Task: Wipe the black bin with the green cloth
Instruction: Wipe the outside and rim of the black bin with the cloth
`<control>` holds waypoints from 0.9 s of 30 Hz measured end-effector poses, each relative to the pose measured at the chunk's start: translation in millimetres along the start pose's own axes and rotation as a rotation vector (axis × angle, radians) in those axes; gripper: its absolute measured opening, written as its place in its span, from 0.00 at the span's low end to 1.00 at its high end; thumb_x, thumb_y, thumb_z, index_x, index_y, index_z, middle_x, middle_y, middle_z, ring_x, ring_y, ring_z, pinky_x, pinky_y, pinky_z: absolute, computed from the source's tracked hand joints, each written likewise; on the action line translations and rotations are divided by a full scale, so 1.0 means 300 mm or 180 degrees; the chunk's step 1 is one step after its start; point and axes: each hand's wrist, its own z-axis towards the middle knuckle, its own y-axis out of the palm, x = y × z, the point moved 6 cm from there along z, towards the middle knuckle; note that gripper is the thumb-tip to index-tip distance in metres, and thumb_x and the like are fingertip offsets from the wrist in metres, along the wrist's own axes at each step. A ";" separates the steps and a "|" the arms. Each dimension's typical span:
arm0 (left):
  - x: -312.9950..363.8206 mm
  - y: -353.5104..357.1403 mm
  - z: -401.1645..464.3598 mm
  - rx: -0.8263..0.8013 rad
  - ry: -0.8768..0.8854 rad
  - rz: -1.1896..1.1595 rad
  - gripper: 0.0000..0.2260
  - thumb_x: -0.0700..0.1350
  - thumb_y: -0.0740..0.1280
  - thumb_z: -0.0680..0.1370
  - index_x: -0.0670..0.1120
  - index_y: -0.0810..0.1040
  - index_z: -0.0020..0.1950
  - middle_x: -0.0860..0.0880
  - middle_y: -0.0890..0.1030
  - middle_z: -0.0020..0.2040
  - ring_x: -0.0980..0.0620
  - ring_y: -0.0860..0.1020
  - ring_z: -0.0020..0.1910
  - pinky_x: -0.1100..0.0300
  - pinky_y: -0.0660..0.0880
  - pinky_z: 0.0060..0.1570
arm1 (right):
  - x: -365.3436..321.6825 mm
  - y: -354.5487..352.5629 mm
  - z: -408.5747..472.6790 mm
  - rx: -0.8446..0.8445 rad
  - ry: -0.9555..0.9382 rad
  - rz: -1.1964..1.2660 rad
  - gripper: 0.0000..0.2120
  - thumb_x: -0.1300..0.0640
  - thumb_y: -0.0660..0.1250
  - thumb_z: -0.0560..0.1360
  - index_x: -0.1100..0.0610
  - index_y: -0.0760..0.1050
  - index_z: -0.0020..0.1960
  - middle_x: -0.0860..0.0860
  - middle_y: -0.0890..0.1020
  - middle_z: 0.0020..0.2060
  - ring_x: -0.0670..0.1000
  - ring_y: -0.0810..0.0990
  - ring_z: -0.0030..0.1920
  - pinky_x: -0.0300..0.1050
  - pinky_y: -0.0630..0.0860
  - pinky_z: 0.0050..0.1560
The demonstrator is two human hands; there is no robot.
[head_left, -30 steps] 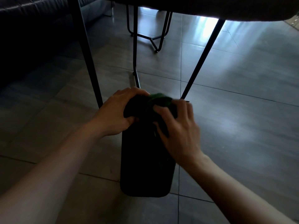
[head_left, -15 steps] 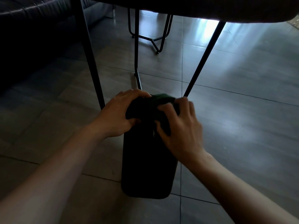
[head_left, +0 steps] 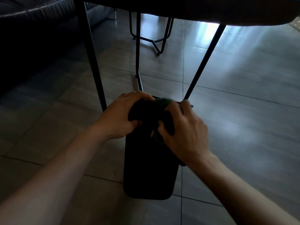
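A tall black bin (head_left: 148, 168) stands on the tiled floor in the middle of the view, its top end away from me. My left hand (head_left: 120, 116) grips the bin's upper left edge. A dark green cloth (head_left: 159, 105) is bunched over the bin's top. My right hand (head_left: 183, 130) is closed on the cloth and presses it against the upper right of the bin; it looks motion-blurred. The bin's rim is mostly hidden by my hands and the cloth.
Thin black table legs (head_left: 90, 52) rise left, centre and right just behind the bin, under a dark tabletop (head_left: 194, 8). A black wire chair base (head_left: 155, 39) stands further back. A dark sofa (head_left: 32, 21) fills the upper left. Grey floor tiles (head_left: 243, 111) stretch out to the right.
My right hand with the cloth has shifted slightly down and right along the bin's top. My left hand keeps the same grip on the bin.
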 end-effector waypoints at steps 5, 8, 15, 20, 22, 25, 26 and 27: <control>-0.001 0.004 -0.006 -0.0048 -0.0097 -0.0045 0.32 0.42 0.77 0.69 0.65 0.70 0.66 0.62 0.75 0.64 0.55 0.71 0.66 0.50 0.71 0.64 | -0.111 0.125 -0.413 -0.1497 -0.0622 -0.0095 0.29 0.42 0.77 0.63 0.49 0.72 0.60 0.53 0.75 0.51 0.53 0.81 0.34 0.43 0.66 0.23; 0.003 0.006 -0.003 -0.0050 -0.0069 -0.0041 0.32 0.42 0.77 0.69 0.64 0.71 0.66 0.62 0.75 0.64 0.55 0.72 0.65 0.51 0.71 0.64 | -0.078 0.107 -0.371 -0.1386 -0.0520 -0.0068 0.23 0.42 0.72 0.68 0.49 0.71 0.59 0.52 0.75 0.48 0.53 0.79 0.34 0.42 0.63 0.26; 0.003 -0.006 -0.009 0.0008 -0.0067 0.0050 0.32 0.42 0.77 0.68 0.65 0.71 0.66 0.62 0.76 0.62 0.55 0.73 0.64 0.53 0.72 0.62 | 0.005 -0.006 -0.056 -0.0237 0.0233 0.0048 0.19 0.48 0.71 0.75 0.53 0.70 0.61 0.55 0.76 0.50 0.53 0.72 0.33 0.45 0.72 0.28; 0.001 0.009 -0.012 -0.0033 -0.0100 -0.0013 0.32 0.43 0.78 0.68 0.67 0.70 0.65 0.65 0.74 0.62 0.57 0.72 0.64 0.54 0.71 0.61 | -0.073 0.081 -0.387 -0.1395 -0.0466 -0.0132 0.19 0.45 0.66 0.70 0.49 0.71 0.59 0.51 0.74 0.49 0.53 0.79 0.34 0.42 0.61 0.26; -0.001 0.006 -0.011 -0.0007 -0.0104 -0.0013 0.32 0.42 0.78 0.68 0.67 0.70 0.65 0.64 0.74 0.62 0.56 0.71 0.64 0.55 0.70 0.62 | -0.042 0.063 -0.316 -0.1256 -0.0402 -0.0191 0.18 0.44 0.65 0.71 0.49 0.71 0.59 0.52 0.75 0.48 0.55 0.79 0.35 0.43 0.61 0.27; 0.003 0.002 -0.012 0.0007 -0.0086 0.0024 0.32 0.42 0.78 0.68 0.66 0.70 0.65 0.64 0.74 0.62 0.56 0.72 0.64 0.56 0.70 0.62 | 0.034 -0.024 -0.090 -0.0238 0.0112 -0.0189 0.16 0.47 0.68 0.74 0.52 0.71 0.58 0.54 0.76 0.48 0.54 0.72 0.33 0.39 0.61 0.29; 0.006 0.002 -0.012 0.0004 -0.0073 0.0028 0.32 0.42 0.78 0.68 0.65 0.71 0.65 0.63 0.75 0.62 0.55 0.72 0.64 0.55 0.71 0.62 | 0.054 -0.049 -0.038 0.0031 0.0249 -0.0162 0.16 0.49 0.71 0.74 0.53 0.71 0.58 0.53 0.76 0.48 0.51 0.70 0.34 0.38 0.60 0.30; 0.007 0.001 -0.013 0.0005 -0.0078 0.0036 0.32 0.42 0.78 0.68 0.65 0.71 0.65 0.63 0.75 0.62 0.55 0.72 0.65 0.54 0.71 0.62 | 0.058 -0.057 -0.019 0.0123 0.0298 -0.0127 0.16 0.50 0.72 0.74 0.53 0.72 0.58 0.53 0.76 0.48 0.50 0.69 0.36 0.38 0.61 0.30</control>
